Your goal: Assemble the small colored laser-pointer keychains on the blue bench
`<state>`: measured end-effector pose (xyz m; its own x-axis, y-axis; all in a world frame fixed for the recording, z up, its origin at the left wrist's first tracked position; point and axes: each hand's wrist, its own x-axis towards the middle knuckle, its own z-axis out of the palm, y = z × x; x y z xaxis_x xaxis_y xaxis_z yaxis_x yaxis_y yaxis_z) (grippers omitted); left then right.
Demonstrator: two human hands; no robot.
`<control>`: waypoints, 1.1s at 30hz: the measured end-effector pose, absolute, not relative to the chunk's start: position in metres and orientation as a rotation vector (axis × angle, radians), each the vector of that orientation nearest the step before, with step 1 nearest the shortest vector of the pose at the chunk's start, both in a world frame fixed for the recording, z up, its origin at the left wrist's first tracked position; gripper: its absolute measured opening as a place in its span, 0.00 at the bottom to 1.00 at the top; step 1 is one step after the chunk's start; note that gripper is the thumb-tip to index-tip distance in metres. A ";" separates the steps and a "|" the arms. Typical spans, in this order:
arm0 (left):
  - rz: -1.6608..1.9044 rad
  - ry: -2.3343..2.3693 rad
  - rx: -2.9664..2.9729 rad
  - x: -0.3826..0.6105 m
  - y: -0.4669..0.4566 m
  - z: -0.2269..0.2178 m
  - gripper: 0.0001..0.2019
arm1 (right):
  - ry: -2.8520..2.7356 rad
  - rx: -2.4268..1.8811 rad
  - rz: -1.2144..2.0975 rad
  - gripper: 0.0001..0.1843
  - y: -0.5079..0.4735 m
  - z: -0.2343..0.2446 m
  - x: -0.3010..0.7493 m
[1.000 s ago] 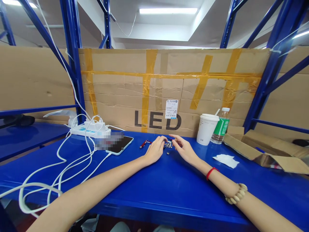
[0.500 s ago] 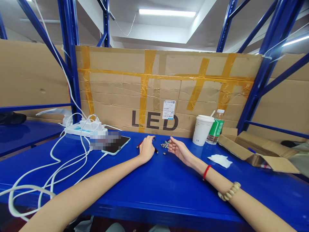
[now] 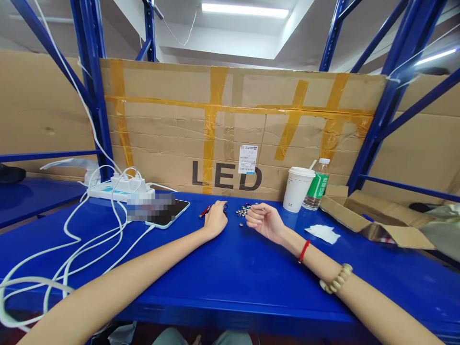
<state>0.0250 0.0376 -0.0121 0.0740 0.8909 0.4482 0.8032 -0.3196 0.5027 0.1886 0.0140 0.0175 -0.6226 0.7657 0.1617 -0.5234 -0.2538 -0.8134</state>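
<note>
On the blue tabletop (image 3: pixel 230 268), my left hand (image 3: pixel 216 219) rests palm down with its fingers bent. A small red tube-shaped thing (image 3: pixel 204 212) lies at its left side, and something dark shows by its fingertips. What these fingers hold is hidden. My right hand (image 3: pixel 265 222) is closed, fingers curled in, beside a pile of small silver round pieces (image 3: pixel 241 212). Any thing inside it is too small or hidden to name. One loose round piece (image 3: pixel 241 224) lies nearer me, between the hands. Small coloured bits show behind the right fingers.
Left are a phone (image 3: pixel 168 214), a white power strip (image 3: pixel 120 190) and looping white cables (image 3: pixel 68 235). Right stand a paper cup (image 3: pixel 297 190) and a bottle (image 3: pixel 316 186), with a white tissue (image 3: pixel 322 233) and an open cardboard box (image 3: pixel 373 218). A large carton (image 3: pixel 172 134) walls the back.
The view has shifted slightly. My right fingers have curled in more and the hand has turned. A dark end that stuck out right of my left hand no longer shows there.
</note>
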 end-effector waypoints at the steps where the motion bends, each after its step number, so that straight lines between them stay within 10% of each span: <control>1: 1.086 1.721 2.228 0.025 0.037 -0.012 0.22 | -1.121 -0.331 1.976 0.20 0.014 0.017 0.189; 33: 0.956 1.976 2.246 0.025 0.035 -0.013 0.27 | -1.298 -0.544 1.843 0.16 0.012 0.013 0.183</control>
